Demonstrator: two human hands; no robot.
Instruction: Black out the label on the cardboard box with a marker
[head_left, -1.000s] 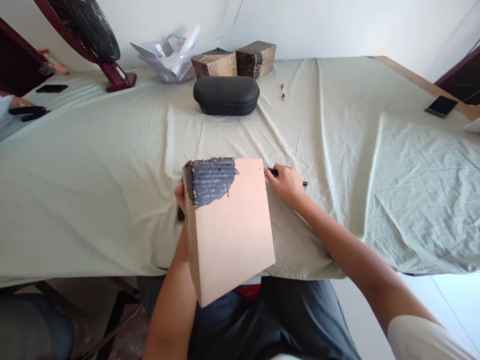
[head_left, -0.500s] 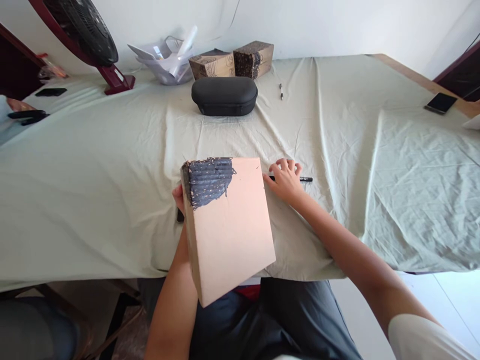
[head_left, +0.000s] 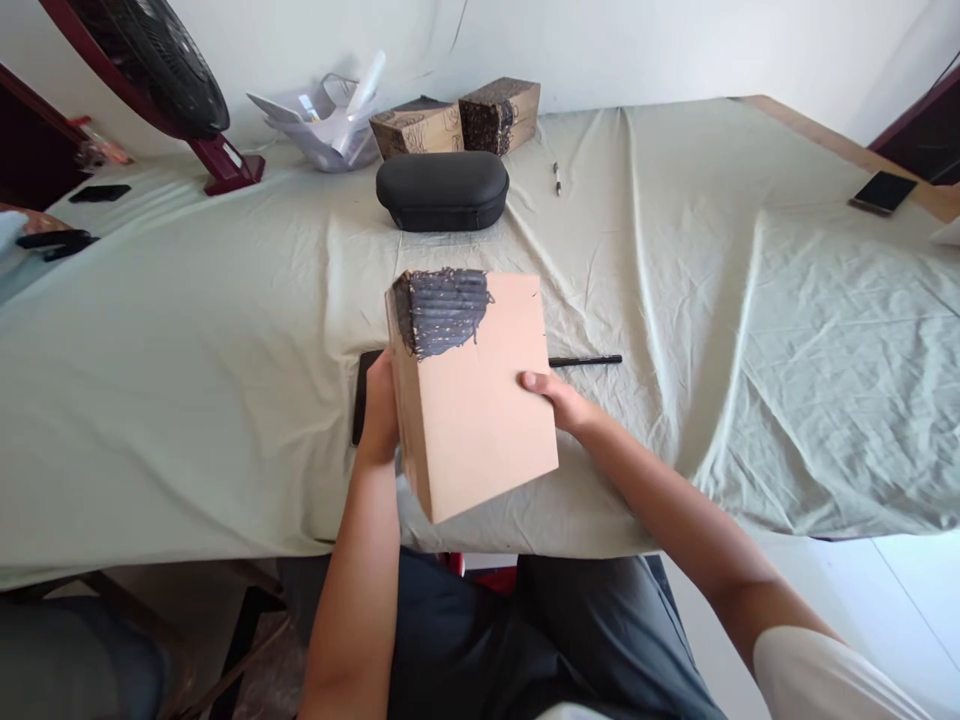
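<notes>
Box (head_left: 484,400) before case (head_left: 442,192), marker (head_left: 589,360) at box's right, two cartons (head_left: 499,115) behind case.

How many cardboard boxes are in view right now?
3. The held box is between the left hand and right hand; the left rear box and right rear box stand behind the black case. Others could be hidden.

Ahead of you at twelve o'clock runs a plain white wall (head_left: 660,50). Your wide table (head_left: 825,137) wears a wrinkled, pale green cloth (head_left: 225,330), with bare wood exposed at two o'clock. At your four o'clock, the pale tiled floor (head_left: 900,610) is bright; by eight, below the table, you have deep shadow.
</notes>
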